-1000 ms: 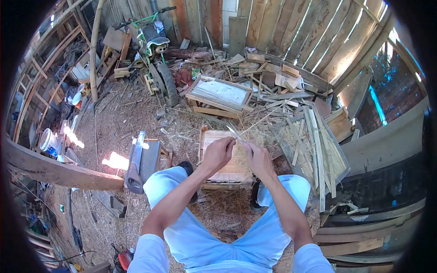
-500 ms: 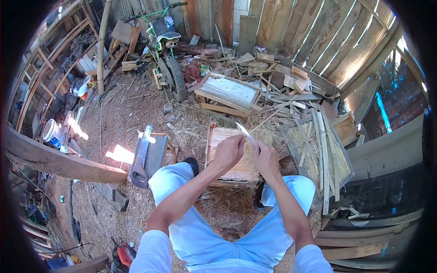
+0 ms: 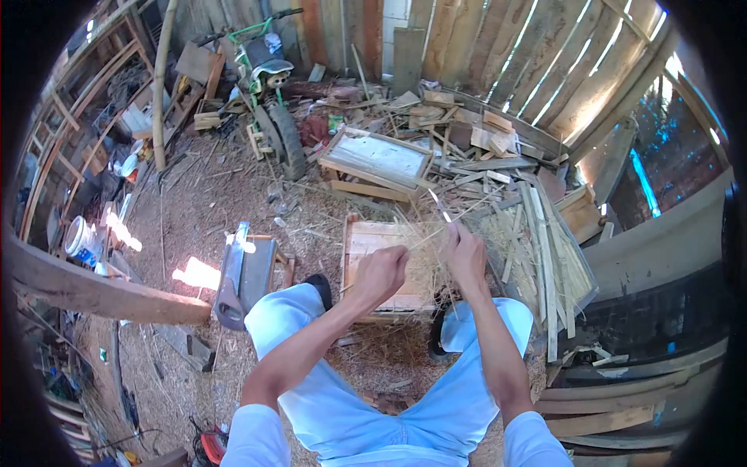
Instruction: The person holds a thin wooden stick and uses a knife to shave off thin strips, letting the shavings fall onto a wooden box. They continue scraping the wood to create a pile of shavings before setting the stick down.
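Note:
My right hand is closed round a knife, its bright blade pointing up and away from me. To its left, my left hand is a closed fist above a low wooden box between my knees. A thin pale strip seems to run from the left fist towards the knife hand; its full length is hard to make out against the straw-like shavings. Both hands are apart from each other.
A handsaw lies on a small bench to the left. Loose slats rest on a panel at the right. Beyond are a wooden frame, a scrap wood pile and a small motorbike. A beam crosses the left side.
My hands have moved apart: the left went down and towards me, the right shifted slightly right with the knife. The view has also shifted a little.

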Available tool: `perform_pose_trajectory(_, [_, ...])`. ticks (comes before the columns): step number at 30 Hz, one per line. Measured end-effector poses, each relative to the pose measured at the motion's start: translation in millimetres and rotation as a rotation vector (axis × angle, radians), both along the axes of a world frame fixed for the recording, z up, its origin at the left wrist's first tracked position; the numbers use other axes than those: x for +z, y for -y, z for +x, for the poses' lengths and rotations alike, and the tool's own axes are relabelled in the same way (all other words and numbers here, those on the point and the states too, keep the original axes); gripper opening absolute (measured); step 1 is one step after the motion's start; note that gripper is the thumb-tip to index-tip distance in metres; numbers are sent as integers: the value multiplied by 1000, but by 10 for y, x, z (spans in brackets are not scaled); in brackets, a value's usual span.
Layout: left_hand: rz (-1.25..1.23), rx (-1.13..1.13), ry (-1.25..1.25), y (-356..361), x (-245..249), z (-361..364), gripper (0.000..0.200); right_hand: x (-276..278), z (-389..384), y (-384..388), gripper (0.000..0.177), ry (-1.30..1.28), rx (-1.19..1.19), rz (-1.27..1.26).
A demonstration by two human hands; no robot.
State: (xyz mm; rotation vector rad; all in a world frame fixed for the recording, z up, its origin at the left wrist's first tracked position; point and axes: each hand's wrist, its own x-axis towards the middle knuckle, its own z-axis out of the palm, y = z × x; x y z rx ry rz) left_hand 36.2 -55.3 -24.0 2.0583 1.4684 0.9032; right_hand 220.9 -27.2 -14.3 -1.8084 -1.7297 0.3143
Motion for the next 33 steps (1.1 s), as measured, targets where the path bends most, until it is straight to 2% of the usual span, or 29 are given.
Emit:
perform_pose_trajectory(2, [7,-17,19,7,-4,-51,17,4,106,-47,24,-7,-56,-40])
perform_pose_trajectory(4, [33,-9,29,-28,-21,-68,16,-125,108,44,22,-69,41,149])
perform_pose_trajectory(6, [52,-4,38,-71,-55,-51,15,-182,2,174,23,-59,115,52])
perform_pose_trajectory(8, [88,-16,38,-74,-54,-33,14,-245,-155,273,22,-130,240,112])
perform_pose_trajectory(11, [135,-29,38,-75,-33,-24,13,-79,-243,309,21,-93,250,74])
perform_pose_trajectory(15, [170,-25,2,-100,-36,10,13,-68,-152,210,19,-88,236,140])
perform_pose_trajectory(17, [188,-13,-9,-126,-60,36,14,-46,-137,194,18,-71,226,74])
perform_pose_trajectory(24, [152,-11,-83,-113,72,78,13,-49,-104,142,21,-85,195,83])
perform_pose_trajectory(27, [131,-25,-120,-42,49,28,13,-105,85,35,21,-40,133,118])
perform_pose_trajectory(29, [127,-38,-135,5,27,-32,13,-33,247,-77,23,-85,8,2])
perform_pose_trajectory(30, [132,-31,-137,16,34,-51,12,-19,245,-68,25,-24,3,-15])
perform_pose_trajectory(33, [128,-34,-127,7,52,-105,10,-139,242,-60,28,-13,15,111])
